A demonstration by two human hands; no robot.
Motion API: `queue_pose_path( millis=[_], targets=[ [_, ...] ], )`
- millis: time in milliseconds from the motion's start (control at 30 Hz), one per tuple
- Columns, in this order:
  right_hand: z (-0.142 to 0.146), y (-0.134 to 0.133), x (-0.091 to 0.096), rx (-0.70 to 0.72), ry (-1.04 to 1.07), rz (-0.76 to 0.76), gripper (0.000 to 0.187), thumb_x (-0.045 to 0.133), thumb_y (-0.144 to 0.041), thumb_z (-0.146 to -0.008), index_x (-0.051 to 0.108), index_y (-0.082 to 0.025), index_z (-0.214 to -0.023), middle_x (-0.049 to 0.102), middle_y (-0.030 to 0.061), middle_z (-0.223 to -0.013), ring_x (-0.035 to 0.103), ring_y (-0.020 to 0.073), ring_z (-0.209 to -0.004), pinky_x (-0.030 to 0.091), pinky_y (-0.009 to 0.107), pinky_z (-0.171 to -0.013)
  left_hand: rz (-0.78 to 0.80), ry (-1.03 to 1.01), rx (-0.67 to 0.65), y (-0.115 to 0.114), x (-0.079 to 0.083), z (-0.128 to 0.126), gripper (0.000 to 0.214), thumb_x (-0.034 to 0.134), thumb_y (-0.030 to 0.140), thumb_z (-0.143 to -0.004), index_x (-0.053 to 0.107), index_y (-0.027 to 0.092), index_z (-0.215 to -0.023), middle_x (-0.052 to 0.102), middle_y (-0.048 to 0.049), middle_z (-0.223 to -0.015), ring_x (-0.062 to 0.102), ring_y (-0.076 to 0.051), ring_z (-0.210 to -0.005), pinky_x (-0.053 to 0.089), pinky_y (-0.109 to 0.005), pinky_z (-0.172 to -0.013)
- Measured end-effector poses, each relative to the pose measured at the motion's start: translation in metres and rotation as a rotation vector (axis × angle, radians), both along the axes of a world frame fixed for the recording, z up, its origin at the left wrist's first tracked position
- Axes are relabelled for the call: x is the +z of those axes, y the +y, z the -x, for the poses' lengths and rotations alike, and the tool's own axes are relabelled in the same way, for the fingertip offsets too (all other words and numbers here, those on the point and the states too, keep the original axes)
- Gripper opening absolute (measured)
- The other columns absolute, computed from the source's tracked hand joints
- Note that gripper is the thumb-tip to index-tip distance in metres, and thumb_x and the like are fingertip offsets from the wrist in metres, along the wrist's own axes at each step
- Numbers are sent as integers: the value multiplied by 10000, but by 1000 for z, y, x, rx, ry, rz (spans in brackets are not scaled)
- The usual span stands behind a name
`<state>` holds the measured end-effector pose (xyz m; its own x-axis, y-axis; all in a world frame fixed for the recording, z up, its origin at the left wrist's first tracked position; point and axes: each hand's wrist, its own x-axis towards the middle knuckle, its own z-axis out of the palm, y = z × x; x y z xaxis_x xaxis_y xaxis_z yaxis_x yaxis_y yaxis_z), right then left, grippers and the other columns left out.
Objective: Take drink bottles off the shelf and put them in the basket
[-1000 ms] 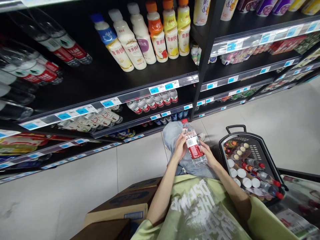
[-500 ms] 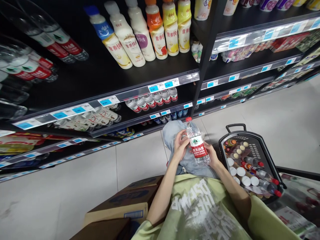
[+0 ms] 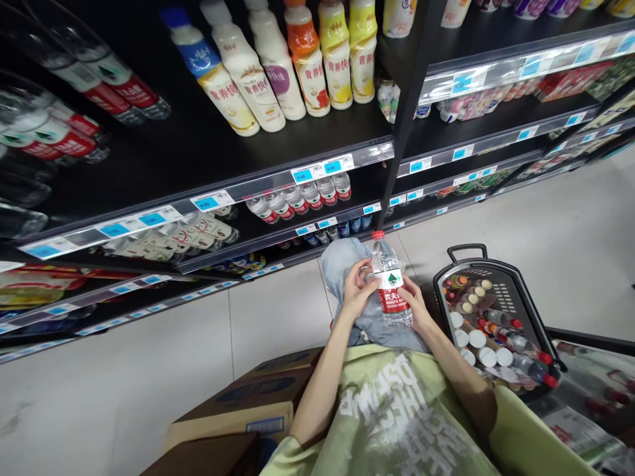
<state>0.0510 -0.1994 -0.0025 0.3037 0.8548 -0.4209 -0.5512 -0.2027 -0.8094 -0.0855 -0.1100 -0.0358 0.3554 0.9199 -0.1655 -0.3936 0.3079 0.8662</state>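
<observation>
A clear water bottle (image 3: 391, 281) with a red cap and red label stands nearly upright over my knee. My right hand (image 3: 415, 309) is wrapped round its lower half. My left hand (image 3: 358, 291) touches its upper left side with curled fingers. Both hands sit above my light-blue trouser leg (image 3: 342, 264). To the right, on the floor, lies a black shopping basket (image 3: 516, 291) with several bottles in it.
Black shelves (image 3: 238, 188) with price tags rise ahead, holding tall milk-drink bottles (image 3: 278, 66), large water bottles (image 3: 64, 119) at the left and small water bottles (image 3: 302, 198) lower down. Cardboard boxes (image 3: 248, 403) sit on the floor near my left arm. Pale floor tiles (image 3: 560, 231) spread to the right.
The bottle has been turned from a slant to nearly upright, and its label now faces me. My hands have shifted slightly up with it.
</observation>
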Motion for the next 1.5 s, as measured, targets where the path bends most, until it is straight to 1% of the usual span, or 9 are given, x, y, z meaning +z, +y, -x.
queue_pose_path(
  millis=[133,367,500,867,1100,1300,1367,1433,1500],
  targets=[
    [-1,-1,-3,-9,-19,-18,564,974,-586,-634,777,-262,-1051,803,36,-1017,729,250,-882,581,348,-789,-4,14,-2,0,1,-1,677,1005,408,-672,692,220,-1241,714,-80,-1182,678,-215,-1093,576,-317,-929],
    [0,-1,-5,-16,-39,-27,552,960,-571,-666,768,-255,-1075,796,41,-1026,719,246,-882,571,345,-781,7,-21,-4,1,6,-1,635,999,391,-683,697,221,-1215,713,-67,-1157,677,-186,-1069,577,-278,-901],
    [0,-1,-6,-36,-41,-20,555,963,-571,-657,769,-251,-1066,790,32,-975,706,230,-838,565,334,-761,-1,12,-12,1,8,-1,631,990,412,-691,694,221,-1215,710,-63,-1126,677,-199,-1070,578,-298,-915],
    [1,-1,-6,-13,-55,-18,570,941,-606,-672,735,-256,-1072,786,36,-996,727,259,-879,580,366,-778,14,11,-14,2,12,-2,621,994,414,-682,694,225,-1192,693,-56,-1114,673,-201,-1066,584,-303,-915],
    [1,-1,-7,2,-72,-25,587,927,-620,-695,721,-258,-1109,781,44,-1035,730,274,-924,595,392,-816,10,13,-17,2,11,-1,613,986,416,-694,688,224,-1193,701,-57,-1119,676,-198,-1060,582,-304,-918],
    [2,1,-4,-3,-77,-37,587,925,-623,-700,722,-263,-1116,771,35,-1031,709,244,-885,575,362,-807,8,31,-27,3,10,0,624,981,427,-695,674,225,-1199,692,-54,-1139,676,-192,-1062,578,-293,-917],
    [3,3,-1,10,-103,-61,564,917,-635,-711,726,-261,-1086,763,29,-1016,698,236,-882,568,355,-817,6,34,-13,5,11,2,635,979,432,-698,666,230,-1212,689,-53,-1143,683,-190,-1063,577,-278,-904],
    [5,3,1,40,-167,-74,525,882,-672,-742,718,-252,-1011,749,25,-953,680,230,-851,557,347,-789,-18,62,-18,4,13,6,652,963,449,-717,648,236,-1246,685,-61,-1164,692,-199,-1058,583,-279,-886],
    [7,2,3,63,-262,-67,498,832,-700,-794,686,-242,-925,726,17,-861,645,212,-774,526,330,-719,-65,114,-79,0,18,11,710,949,462,-731,610,236,-1313,673,-88,-1224,698,-227,-1074,598,-307,-890]
  ],
)
